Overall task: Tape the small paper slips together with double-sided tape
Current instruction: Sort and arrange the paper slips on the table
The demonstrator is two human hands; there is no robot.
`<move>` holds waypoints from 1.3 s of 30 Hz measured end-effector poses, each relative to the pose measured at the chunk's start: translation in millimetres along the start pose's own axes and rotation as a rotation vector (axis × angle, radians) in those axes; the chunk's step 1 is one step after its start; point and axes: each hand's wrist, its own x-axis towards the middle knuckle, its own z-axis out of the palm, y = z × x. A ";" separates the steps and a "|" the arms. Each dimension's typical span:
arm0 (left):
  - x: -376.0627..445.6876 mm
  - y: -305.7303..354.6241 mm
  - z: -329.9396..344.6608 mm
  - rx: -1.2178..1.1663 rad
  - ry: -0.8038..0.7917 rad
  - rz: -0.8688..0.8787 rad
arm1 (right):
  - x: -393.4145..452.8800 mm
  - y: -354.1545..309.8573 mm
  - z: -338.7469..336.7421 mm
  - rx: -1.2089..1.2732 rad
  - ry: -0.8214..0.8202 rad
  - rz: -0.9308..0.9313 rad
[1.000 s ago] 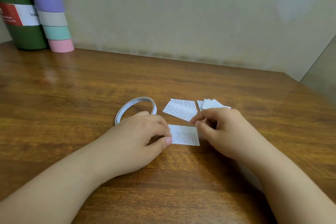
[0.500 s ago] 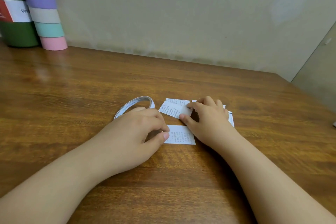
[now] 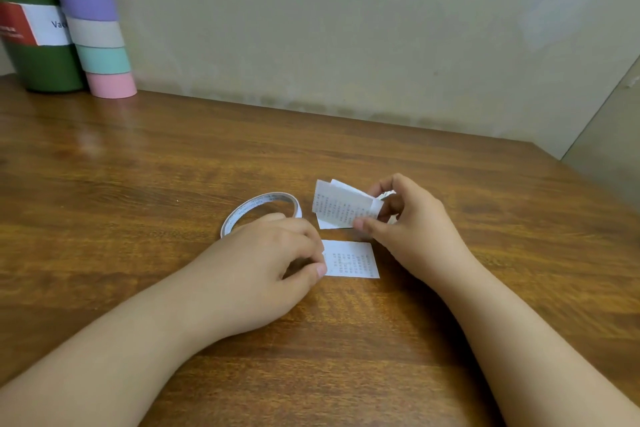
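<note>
Right hand (image 3: 412, 218) pinches a lifted slip (image 3: 341, 206) above the table (image 3: 173, 166); left hand (image 3: 273, 253), fingers curled, pins the flat slip (image 3: 353, 258) at its left edge. Risk: the lifted slip may land skewed, the tape bonding at once. Count: one tape ring (image 3: 259, 210) at far left, one flat slip, one held; slips beneath uncountable.

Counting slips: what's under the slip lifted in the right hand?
Beneath the lifted slip in the right hand, one more white slip's corner shows on the table; anything else is covered.
</note>
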 end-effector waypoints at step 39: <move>-4.8 2.9 -2.7 0.064 -0.142 0.020 | 4.7 6.7 -20.3 0.156 0.176 0.146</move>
